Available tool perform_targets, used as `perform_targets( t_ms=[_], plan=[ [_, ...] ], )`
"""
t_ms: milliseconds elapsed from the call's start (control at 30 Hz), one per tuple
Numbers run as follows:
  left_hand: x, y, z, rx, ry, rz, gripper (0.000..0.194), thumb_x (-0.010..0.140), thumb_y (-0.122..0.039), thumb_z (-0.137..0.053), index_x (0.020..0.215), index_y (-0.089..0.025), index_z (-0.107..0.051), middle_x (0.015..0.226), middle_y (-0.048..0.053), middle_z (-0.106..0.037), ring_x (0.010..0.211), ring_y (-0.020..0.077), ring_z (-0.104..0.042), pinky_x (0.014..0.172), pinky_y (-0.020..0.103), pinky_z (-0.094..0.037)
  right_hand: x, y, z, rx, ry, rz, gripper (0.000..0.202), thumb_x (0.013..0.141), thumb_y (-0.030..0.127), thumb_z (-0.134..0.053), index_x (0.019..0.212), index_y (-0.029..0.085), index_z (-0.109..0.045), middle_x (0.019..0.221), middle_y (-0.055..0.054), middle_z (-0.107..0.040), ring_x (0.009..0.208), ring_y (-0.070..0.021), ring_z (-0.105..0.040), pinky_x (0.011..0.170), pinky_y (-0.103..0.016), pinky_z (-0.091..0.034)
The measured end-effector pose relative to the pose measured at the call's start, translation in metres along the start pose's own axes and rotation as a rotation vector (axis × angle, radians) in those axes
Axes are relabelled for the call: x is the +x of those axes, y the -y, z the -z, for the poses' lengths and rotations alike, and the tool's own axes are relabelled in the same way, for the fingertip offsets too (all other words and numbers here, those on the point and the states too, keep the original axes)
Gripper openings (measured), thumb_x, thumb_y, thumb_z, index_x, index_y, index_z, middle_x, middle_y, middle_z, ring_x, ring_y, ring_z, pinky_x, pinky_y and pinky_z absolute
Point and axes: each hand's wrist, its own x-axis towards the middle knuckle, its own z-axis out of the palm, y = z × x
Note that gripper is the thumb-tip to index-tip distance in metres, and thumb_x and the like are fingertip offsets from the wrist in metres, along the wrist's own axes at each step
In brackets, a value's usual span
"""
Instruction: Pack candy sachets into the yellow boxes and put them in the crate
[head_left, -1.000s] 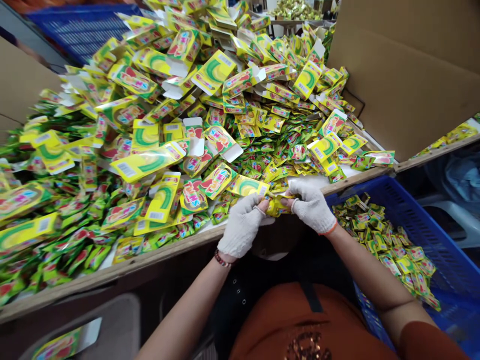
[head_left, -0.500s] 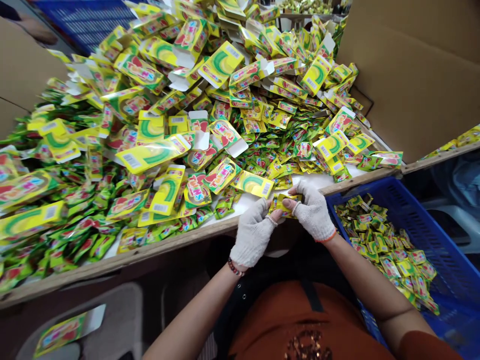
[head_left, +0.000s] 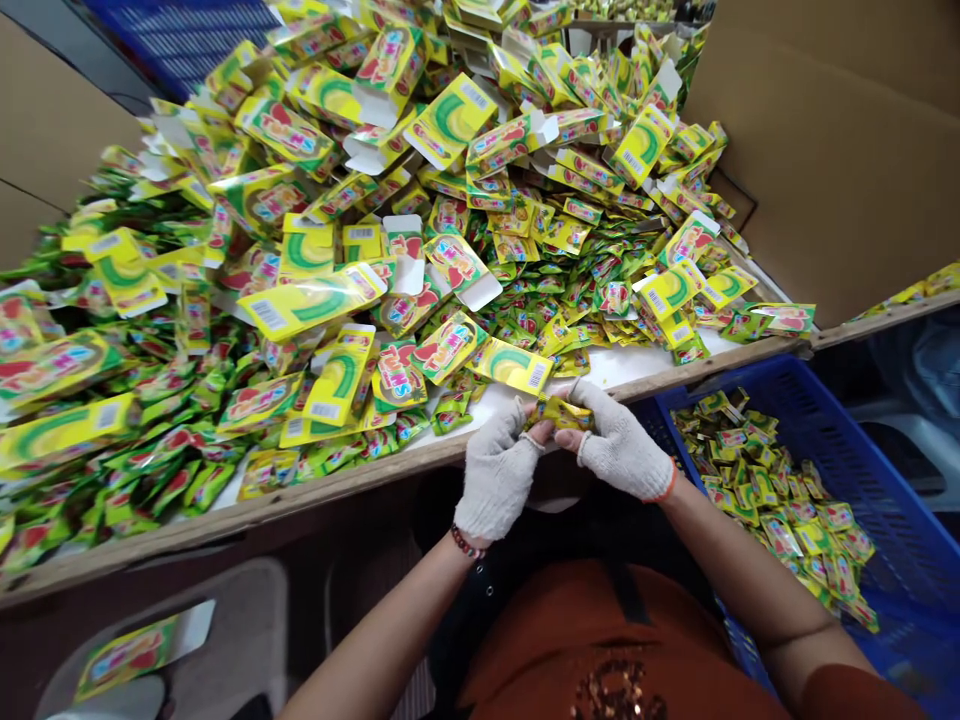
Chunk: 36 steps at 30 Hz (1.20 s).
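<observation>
Both hands wear white knit gloves with bare fingertips and meet at the table's front edge. Between them is a small yellow packet (head_left: 562,412). My left hand (head_left: 499,470) pinches its left end, and my right hand (head_left: 621,440) grips the right end, thumb in front. Just beyond the fingers lies a flat yellow box (head_left: 511,366) with a barcode. A big heap of open yellow-green boxes (head_left: 450,120) and small green packets (head_left: 165,470) covers the table behind.
At the right, below the table edge (head_left: 360,478), a blue crate (head_left: 847,440) holds many small boxes. Cardboard panels (head_left: 825,130) stand at both sides. A flattened box (head_left: 142,650) lies on a stool at lower left.
The packet between my hands has tilted and looks narrower. My right hand has turned and moved slightly lower, its thumb now nearer my left fingertips. The view has shifted slightly.
</observation>
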Motion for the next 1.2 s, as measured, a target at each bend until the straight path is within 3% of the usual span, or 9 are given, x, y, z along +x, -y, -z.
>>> perform_targets(
  t_ms=[267, 400, 533, 667, 767, 833, 933, 1100, 1200],
  plan=[
    [0.012, -0.008, 0.021, 0.563, -0.001, -0.408, 0.019, 0.09, -0.033, -0.057, 0.094, -0.021, -0.071, 0.097, 0.007, -0.074, 0.095, 0.0223, -0.067, 0.088, 0.034, -0.051, 0.006, -0.018, 0.015, -0.042, -0.174, 0.025, 0.017, 0.083, 0.032, -0.065, 0.094, 0.019, -0.068, 0.088, -0.002, -0.069, 0.082, -0.0188, -0.062, 0.078, -0.031, -0.051],
    [0.017, -0.012, 0.043, 0.808, 0.01, -0.444, 0.029, 0.095, -0.033, -0.047, 0.071, -0.021, -0.061, 0.077, 0.004, -0.067, 0.076, 0.0184, -0.063, 0.071, 0.03, -0.047, 0.012, -0.029, 0.033, 0.012, -0.33, -0.023, 0.025, 0.08, 0.041, -0.069, 0.094, 0.02, -0.068, 0.083, -0.002, -0.068, 0.072, -0.0168, -0.061, 0.068, -0.029, -0.053],
    [0.022, -0.02, 0.065, 1.028, -0.074, -0.434, 0.036, 0.096, -0.037, -0.045, 0.063, -0.022, -0.051, 0.072, 0.003, -0.061, 0.071, 0.0189, -0.06, 0.066, 0.031, -0.043, 0.018, -0.034, 0.04, 0.095, -0.307, -0.081, 0.035, 0.078, 0.05, -0.071, 0.097, 0.02, -0.066, 0.082, -0.002, -0.068, 0.067, -0.0161, -0.061, 0.059, -0.028, -0.053],
    [0.03, -0.034, 0.098, 1.192, -0.328, -0.383, 0.024, 0.09, -0.045, -0.054, 0.091, -0.023, -0.062, 0.103, 0.01, -0.066, 0.1, 0.0302, -0.062, 0.083, 0.039, -0.047, 0.018, -0.037, 0.039, -0.032, -0.311, 0.012, 0.028, 0.082, 0.043, -0.069, 0.1, 0.021, -0.068, 0.089, -0.003, -0.07, 0.08, -0.0197, -0.065, 0.073, -0.033, -0.056],
    [0.038, -0.032, 0.128, 1.323, -0.348, -0.247, 0.074, 0.071, -0.054, -0.072, 0.13, -0.015, -0.05, 0.128, 0.021, -0.054, 0.121, 0.0457, -0.05, 0.094, 0.052, -0.045, 0.017, -0.04, 0.039, -0.012, -0.3, -0.016, 0.027, 0.083, 0.044, -0.068, 0.098, 0.022, -0.068, 0.083, -0.003, -0.07, 0.074, -0.0198, -0.064, 0.068, -0.033, -0.055],
    [0.046, -0.022, 0.146, 1.353, -0.273, -0.141, 0.088, 0.068, -0.053, -0.075, 0.138, -0.012, -0.042, 0.131, 0.023, -0.051, 0.121, 0.0473, -0.049, 0.094, 0.054, -0.045, 0.018, -0.041, 0.04, 0.002, -0.277, -0.046, 0.027, 0.082, 0.045, -0.068, 0.096, 0.021, -0.068, 0.08, -0.003, -0.069, 0.07, -0.0191, -0.063, 0.064, -0.032, -0.054],
    [0.062, -0.012, 0.164, 1.288, -0.257, -0.097, 0.073, 0.078, -0.044, -0.066, 0.139, -0.013, -0.042, 0.132, 0.019, -0.052, 0.122, 0.0433, -0.05, 0.097, 0.052, -0.043, 0.019, -0.041, 0.041, -0.012, -0.272, -0.053, 0.028, 0.082, 0.044, -0.069, 0.097, 0.021, -0.067, 0.082, -0.003, -0.07, 0.07, -0.0189, -0.062, 0.062, -0.031, -0.053],
    [0.071, -0.031, 0.167, 1.226, -0.541, -0.29, 0.063, 0.08, -0.039, -0.064, 0.136, -0.014, -0.048, 0.149, 0.016, -0.041, 0.136, 0.0496, -0.032, 0.107, 0.064, -0.026, 0.018, -0.046, 0.041, 0.004, -0.266, -0.059, 0.031, 0.082, 0.048, -0.069, 0.098, 0.022, -0.067, 0.081, -0.003, -0.068, 0.068, -0.019, -0.062, 0.058, -0.03, -0.053],
    [0.057, -0.047, 0.15, 1.318, -0.428, -0.37, 0.035, 0.083, -0.038, -0.058, 0.111, -0.017, -0.063, 0.127, 0.014, -0.06, 0.121, 0.0379, -0.052, 0.098, 0.049, -0.04, 0.018, -0.044, 0.041, -0.008, -0.268, -0.059, 0.03, 0.082, 0.048, -0.068, 0.097, 0.021, -0.067, 0.08, -0.002, -0.068, 0.068, -0.019, -0.061, 0.059, -0.03, -0.052]
  ],
)
